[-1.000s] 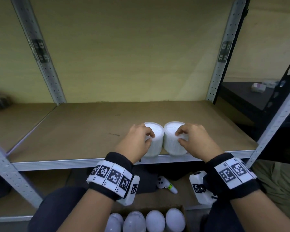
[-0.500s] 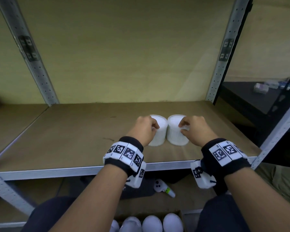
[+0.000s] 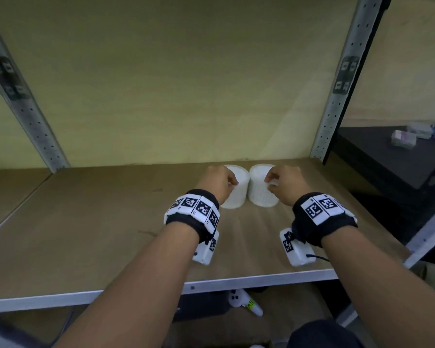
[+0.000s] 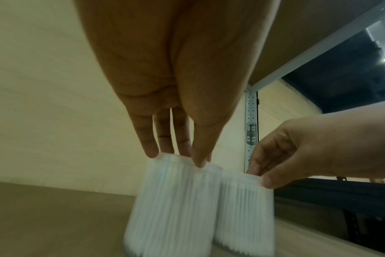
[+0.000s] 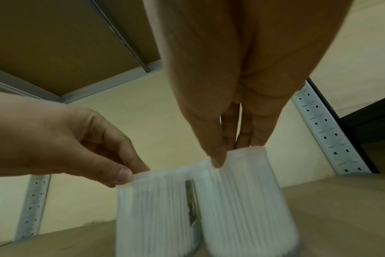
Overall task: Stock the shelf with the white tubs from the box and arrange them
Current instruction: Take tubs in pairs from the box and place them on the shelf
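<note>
Two white ribbed tubs stand upright side by side far back on the brown shelf board (image 3: 91,222). My left hand (image 3: 217,183) pinches the top rim of the left tub (image 3: 237,194) with thumb and fingertips; in the left wrist view the same tub (image 4: 171,205) stands below my fingers. My right hand (image 3: 284,183) pinches the rim of the right tub (image 3: 260,194), also seen as the right tub (image 5: 242,200) in the right wrist view. The tubs nearly touch, with a narrow gap between them.
Perforated metal uprights (image 3: 337,96) frame the shelf bay, with a yellow back wall behind. A metal front rail (image 3: 236,282) edges the board. A white controller (image 3: 244,301) lies on the lower shelf. A dark side table (image 3: 387,156) holds small items at right.
Both hands have slid the two tubs from the front edge toward the back of the shelf, keeping them side by side. The box of tubs below has dropped out of view.
</note>
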